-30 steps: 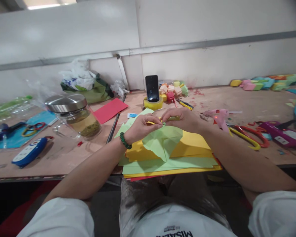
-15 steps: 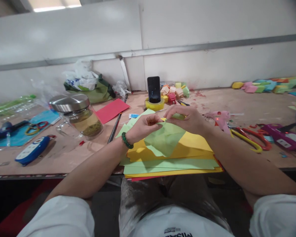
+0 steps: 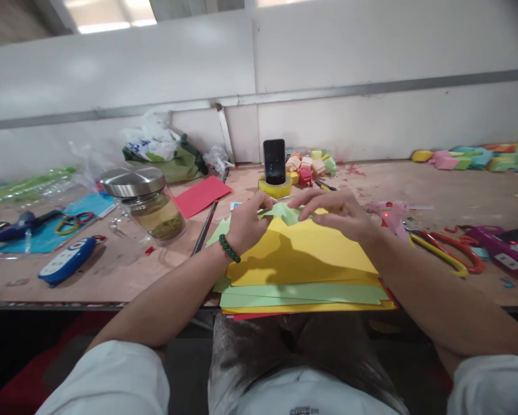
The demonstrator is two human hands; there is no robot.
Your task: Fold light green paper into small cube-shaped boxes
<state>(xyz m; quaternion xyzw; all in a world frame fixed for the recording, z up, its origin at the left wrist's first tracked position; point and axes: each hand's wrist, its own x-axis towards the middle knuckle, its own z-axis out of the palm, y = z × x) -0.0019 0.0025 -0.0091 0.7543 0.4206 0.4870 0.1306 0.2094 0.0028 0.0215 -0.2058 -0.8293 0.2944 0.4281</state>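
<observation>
A creased piece of light green paper (image 3: 286,213) is between my hands, above a stack of yellow paper (image 3: 306,253) and green sheets (image 3: 297,295). My left hand (image 3: 251,222), with a dark green bead bracelet (image 3: 229,248) at the wrist, is closed on the green paper's left side. At its right side, my right hand (image 3: 334,210) touches the paper with bent fingers, the fingertips partly hidden. Just beyond the hands a phone (image 3: 274,161) stands upright in a yellow tape roll (image 3: 275,188).
A lidded glass mug (image 3: 155,216), red paper (image 3: 203,195) and a blue-white power strip (image 3: 67,262) lie left. On the right are a pink glue gun (image 3: 389,213), scissors with red and yellow handles (image 3: 440,253) and a purple power strip (image 3: 507,248). Folded paper pieces (image 3: 306,167) sit behind.
The green paper hung down toward me as a broad sheet; now it is folded up and away, uncovering the yellow stack. My right-hand fingers have spread more, and the view has shifted slightly.
</observation>
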